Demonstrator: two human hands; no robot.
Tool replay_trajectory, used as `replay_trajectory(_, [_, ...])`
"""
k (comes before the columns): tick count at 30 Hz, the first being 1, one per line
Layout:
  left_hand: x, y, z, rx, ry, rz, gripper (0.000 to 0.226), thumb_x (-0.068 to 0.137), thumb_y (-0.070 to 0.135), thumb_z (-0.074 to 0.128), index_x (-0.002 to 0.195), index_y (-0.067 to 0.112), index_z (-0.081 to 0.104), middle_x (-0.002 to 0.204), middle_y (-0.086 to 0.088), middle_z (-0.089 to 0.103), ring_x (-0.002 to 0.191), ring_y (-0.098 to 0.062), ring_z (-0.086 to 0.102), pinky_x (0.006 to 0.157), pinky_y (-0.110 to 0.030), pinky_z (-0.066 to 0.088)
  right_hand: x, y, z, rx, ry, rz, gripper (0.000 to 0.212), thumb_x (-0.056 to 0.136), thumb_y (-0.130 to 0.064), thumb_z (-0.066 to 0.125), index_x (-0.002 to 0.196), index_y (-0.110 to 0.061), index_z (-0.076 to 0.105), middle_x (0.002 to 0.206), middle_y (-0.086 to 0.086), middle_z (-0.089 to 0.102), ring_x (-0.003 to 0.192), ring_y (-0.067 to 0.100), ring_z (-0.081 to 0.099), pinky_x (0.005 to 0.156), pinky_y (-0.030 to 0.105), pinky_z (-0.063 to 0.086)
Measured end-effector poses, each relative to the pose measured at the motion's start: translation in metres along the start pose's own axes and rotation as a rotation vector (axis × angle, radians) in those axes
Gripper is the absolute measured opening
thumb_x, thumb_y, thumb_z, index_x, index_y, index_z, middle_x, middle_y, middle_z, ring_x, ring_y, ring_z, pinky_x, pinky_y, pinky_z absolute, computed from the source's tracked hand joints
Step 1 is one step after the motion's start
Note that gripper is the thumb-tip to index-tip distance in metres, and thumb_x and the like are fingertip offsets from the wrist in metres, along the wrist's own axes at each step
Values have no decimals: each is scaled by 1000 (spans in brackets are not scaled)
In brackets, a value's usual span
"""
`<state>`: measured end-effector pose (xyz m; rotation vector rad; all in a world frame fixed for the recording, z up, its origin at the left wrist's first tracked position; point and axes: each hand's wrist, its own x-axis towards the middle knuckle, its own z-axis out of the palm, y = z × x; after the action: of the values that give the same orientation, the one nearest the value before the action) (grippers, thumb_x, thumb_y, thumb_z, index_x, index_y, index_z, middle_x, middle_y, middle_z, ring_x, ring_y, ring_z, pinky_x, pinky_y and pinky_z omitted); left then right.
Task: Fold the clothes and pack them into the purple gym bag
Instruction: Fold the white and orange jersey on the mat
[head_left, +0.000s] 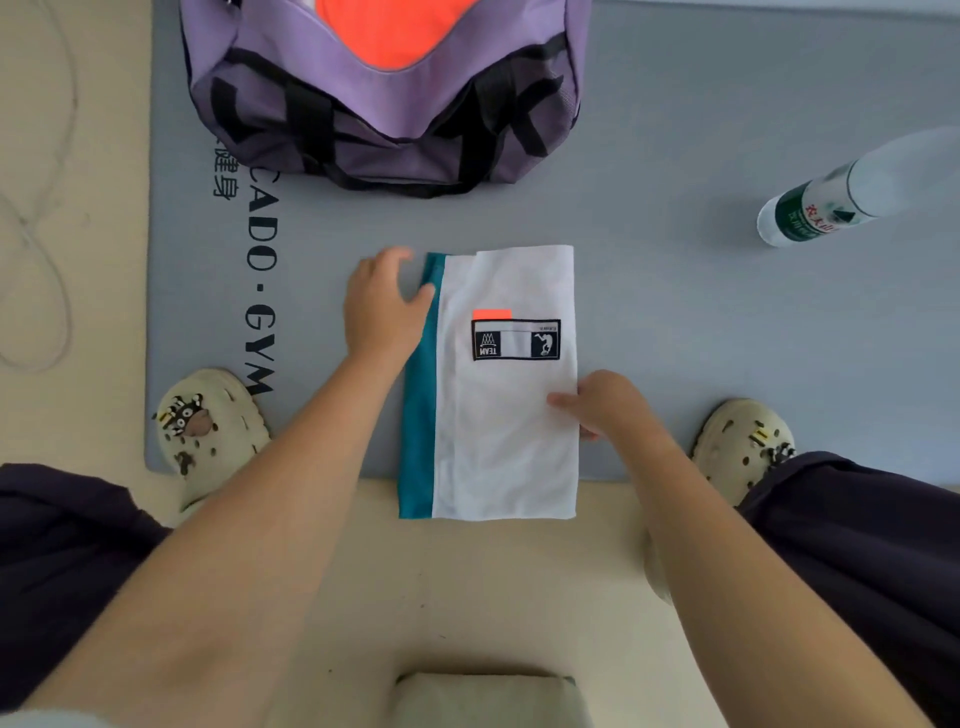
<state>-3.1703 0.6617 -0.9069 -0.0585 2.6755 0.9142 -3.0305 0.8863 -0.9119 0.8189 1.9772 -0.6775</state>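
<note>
Head | left grip (382, 301) flat on folded garment (498, 405) | right grip (605, 405) pinching its edge | grey mat (675, 291), beige floor (467, 597)

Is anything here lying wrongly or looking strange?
One thing: the water bottle lies on its side on the grey mat, right of the purple gym bag. No spill shows. The folded garment looks neat.
</note>
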Motion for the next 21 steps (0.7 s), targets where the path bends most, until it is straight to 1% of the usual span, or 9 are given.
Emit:
replay_trajectory(1, [-15,-13,2,-9,-21,-147,40,87,30,67,122,15,57,118,-9,60,109,-27,56,90,-37,45,1,-1,2,49,88,-23,37,88,-44,61,94,-8,62,88,6,70,80,26,68,68,32,51])
replay_trajectory(3, [-46,-32,9,-28,-75,-359,40,85,40,68,114,14,59,113,-5,64,102,-26,60,81,-32,46,1,-7,8,163,235,-70,38,87,-44,63,99,-9,52,101,9,67,94,30,63,70,33,44])
replay_trajectory(5, [-72,-42,20,-39,-134,-426,34,84,45,69,98,15,62,95,-1,66,87,-24,61,71,-29,44,-1,-13,13,232,280,-93,40,88,-41,64,104,-8,48,108,13,64,100,32,61,72,35,44])
replay_trajectory(8, [-97,-50,28,-56,-158,-465,31,86,40,68,72,15,55,66,1,57,68,-24,54,53,-28,33,-5,-10,19,242,261,-65,42,89,-40,64,110,-5,52,112,15,63,103,34,61,79,39,47])
replay_trajectory(9, [-103,-53,28,-69,-133,-493,31,88,37,67,70,14,55,63,1,55,68,-25,53,53,-29,33,-6,-7,21,248,247,-58,39,90,-39,63,109,-5,54,111,14,64,102,33,61,77,37,46])
replay_trajectory(12, [-110,-57,26,-66,-46,-541,28,91,34,62,76,11,57,67,-1,56,72,-29,57,61,-31,37,-9,0,24,261,219,-60,31,92,-37,60,102,-8,59,107,13,66,96,31,61,72,34,42])
replay_trajectory(16, [-109,-43,25,-102,-25,-560,26,88,41,62,86,16,58,76,5,59,80,-26,61,63,-30,40,-9,0,25,284,222,-55,26,92,-38,60,95,-12,58,102,9,66,91,30,60,72,33,43])
replay_trajectory(18, [-103,-34,26,-56,33,-481,27,86,40,63,94,16,58,88,2,61,86,-25,60,68,-33,45,-8,1,26,274,235,-59,25,91,-39,60,88,-15,54,97,7,65,83,27,57,69,33,41])
replay_trajectory(21, [-74,-13,29,-68,67,-271,29,85,31,66,105,12,59,102,-6,62,94,-25,58,81,-39,49,-5,3,29,269,236,-49,25,91,-40,59,87,-16,52,90,3,60,80,25,53,68,32,39])
